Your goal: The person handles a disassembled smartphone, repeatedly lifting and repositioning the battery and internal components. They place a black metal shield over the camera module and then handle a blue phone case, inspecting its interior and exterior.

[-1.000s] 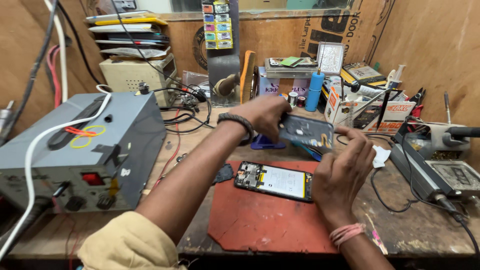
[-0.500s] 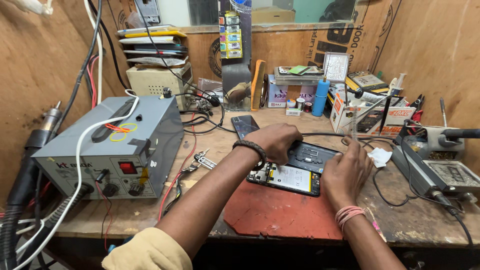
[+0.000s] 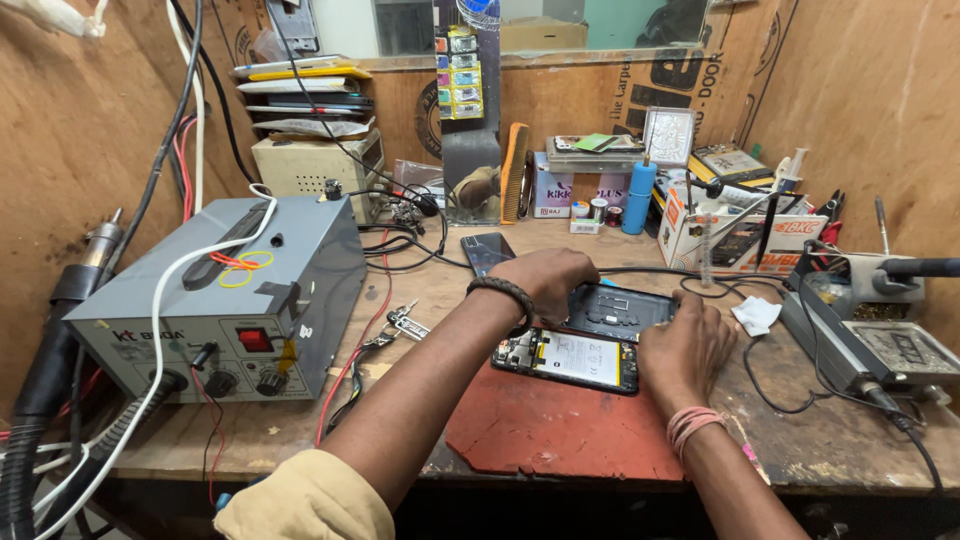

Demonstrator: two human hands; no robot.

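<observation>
Head camera looks down on a cluttered wooden workbench (image 3: pixel 560 250). Both hands meet a little right of the frame's centre. The left hand (image 3: pixel 545 280), with a dark braided band on its wrist, lies palm down on the upper left end of a dark phone back cover (image 3: pixel 625 310); its fingers curl over the cover's edge, but whether they pinch it or only press on it cannot be told. The right hand (image 3: pixel 685 345), with pink bands round the wrist, rests at the right end of an opened phone (image 3: pixel 568 358) and touches the lower right of the cover; its fingertips are hidden, so its grip cannot be told either.

The opened phone lies flat with its insides up, a pale battery showing in its middle, on the upper edge of a red mat (image 3: pixel 545 430) in the lower centre of the frame. The back cover lies just behind it, toward the upper right, the two touching or nearly so. Another dark phone (image 3: pixel 485 250) lies screen up just beyond the left hand.

A grey power supply box (image 3: pixel 230 300) with a red switch and knobs fills the left of the frame, cables trailing over it. At the right edge sits a grey soldering station (image 3: pixel 870 330). A blue bottle (image 3: pixel 638 195) stands near the back wall, upper right of centre.
</observation>
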